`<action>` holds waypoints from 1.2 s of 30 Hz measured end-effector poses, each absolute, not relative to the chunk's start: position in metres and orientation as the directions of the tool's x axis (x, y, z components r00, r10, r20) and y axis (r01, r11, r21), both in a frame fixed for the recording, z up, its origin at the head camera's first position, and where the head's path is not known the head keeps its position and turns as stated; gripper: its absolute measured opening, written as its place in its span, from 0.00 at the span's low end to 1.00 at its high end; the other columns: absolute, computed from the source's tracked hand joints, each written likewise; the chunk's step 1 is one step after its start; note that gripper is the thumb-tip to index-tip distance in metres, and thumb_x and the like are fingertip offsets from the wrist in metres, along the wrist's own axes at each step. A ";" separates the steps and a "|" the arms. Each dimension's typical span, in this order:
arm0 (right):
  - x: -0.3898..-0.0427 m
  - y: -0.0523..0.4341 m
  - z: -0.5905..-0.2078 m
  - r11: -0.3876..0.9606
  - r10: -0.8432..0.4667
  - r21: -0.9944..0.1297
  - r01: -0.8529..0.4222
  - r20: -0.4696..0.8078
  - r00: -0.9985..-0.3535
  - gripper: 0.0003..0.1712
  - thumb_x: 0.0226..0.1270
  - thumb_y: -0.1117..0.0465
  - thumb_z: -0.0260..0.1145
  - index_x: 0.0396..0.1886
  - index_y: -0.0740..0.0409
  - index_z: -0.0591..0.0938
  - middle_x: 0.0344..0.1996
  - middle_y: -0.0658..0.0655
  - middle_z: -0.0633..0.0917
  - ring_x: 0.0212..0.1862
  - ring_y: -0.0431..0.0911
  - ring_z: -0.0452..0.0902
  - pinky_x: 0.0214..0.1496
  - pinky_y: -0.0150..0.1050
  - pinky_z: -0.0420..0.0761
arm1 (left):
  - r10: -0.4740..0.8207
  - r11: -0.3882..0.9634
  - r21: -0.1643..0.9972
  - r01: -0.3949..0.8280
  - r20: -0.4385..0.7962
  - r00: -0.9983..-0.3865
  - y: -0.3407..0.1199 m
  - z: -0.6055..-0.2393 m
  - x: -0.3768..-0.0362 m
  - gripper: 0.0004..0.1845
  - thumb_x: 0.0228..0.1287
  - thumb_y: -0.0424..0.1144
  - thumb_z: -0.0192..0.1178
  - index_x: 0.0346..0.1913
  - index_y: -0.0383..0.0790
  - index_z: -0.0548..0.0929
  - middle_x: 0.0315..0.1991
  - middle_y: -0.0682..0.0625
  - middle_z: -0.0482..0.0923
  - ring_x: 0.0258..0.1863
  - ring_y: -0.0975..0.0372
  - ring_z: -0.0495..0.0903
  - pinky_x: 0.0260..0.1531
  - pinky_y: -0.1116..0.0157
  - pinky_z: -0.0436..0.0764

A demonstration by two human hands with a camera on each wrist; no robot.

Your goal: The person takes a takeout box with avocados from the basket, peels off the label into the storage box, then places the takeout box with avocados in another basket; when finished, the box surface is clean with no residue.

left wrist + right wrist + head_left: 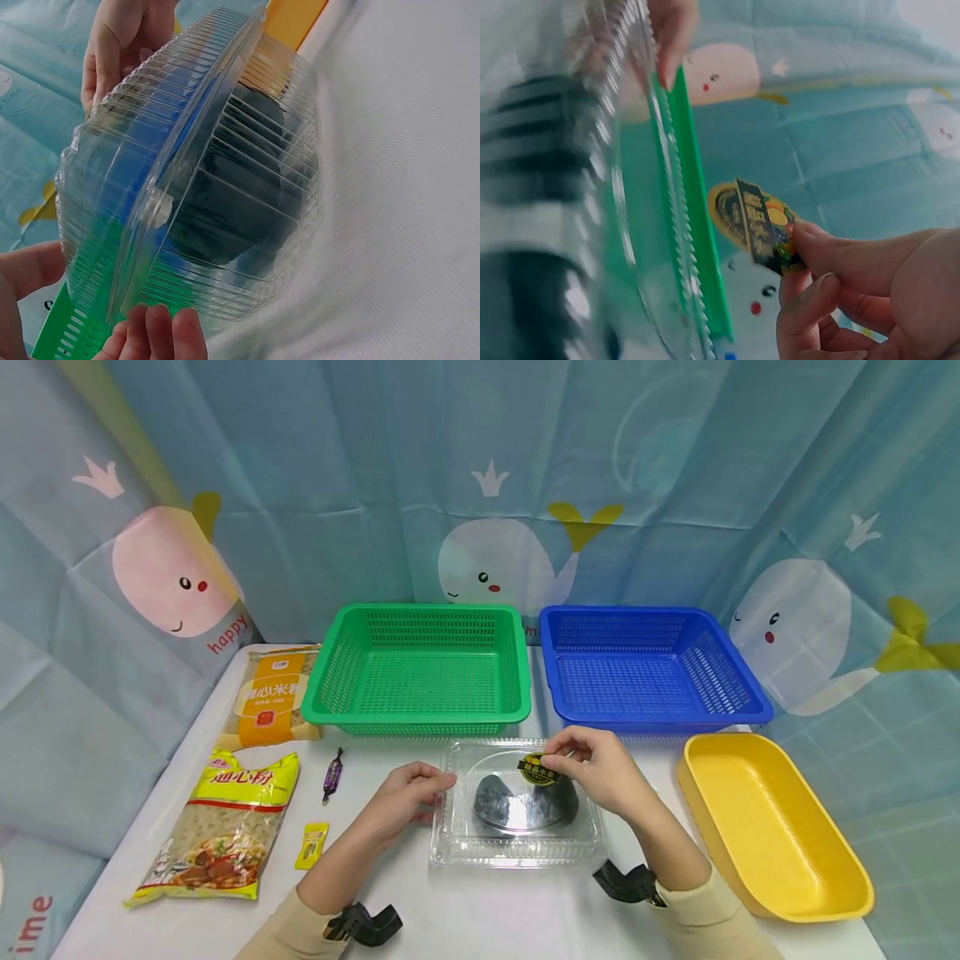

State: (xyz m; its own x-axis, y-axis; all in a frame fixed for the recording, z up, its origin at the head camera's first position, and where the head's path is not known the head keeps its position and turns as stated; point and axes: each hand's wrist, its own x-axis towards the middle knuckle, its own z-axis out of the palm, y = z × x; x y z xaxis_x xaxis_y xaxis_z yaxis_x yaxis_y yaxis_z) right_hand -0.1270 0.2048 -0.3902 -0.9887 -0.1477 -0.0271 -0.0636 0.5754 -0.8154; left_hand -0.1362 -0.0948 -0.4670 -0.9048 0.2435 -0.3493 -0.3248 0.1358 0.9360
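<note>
A clear plastic clamshell box (pixel 461 839) with dark, rounded contents (pixel 236 180) sits on the white table, its lid down. My left hand (pixel 405 797) holds the box by its left side, thumb at the lid and fingertips (pixel 187 334) lower down along the side. Between thumb and forefinger, my right hand (pixel 596 768) pinches a black and gold sticker (pixel 761 229) printed with fruit. From above, the sticker overlaps the upper right of the lid; in the right wrist view it stands raised beside it.
Behind the box are a green basket (pixel 416 724) and a blue basket (pixel 660 720). A yellow bin (pixel 780 827) stands at right. To the left lie two pasta bags (pixel 225 835), a purple-wrapped candy (pixel 332 775) and a yellow packet (pixel 311 846).
</note>
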 end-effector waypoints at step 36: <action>-0.097 0.379 -0.392 0.644 0.186 -0.723 0.249 -0.168 -0.968 0.28 0.71 0.40 0.65 0.53 0.61 0.81 0.33 0.45 0.84 0.36 0.44 0.73 0.32 0.37 0.76 | 0.243 0.133 0.935 -0.330 -0.354 -0.903 -0.095 -0.470 -0.137 0.24 0.66 0.48 0.67 0.50 0.30 0.76 0.40 0.44 0.77 0.37 0.56 0.78 0.34 0.62 0.84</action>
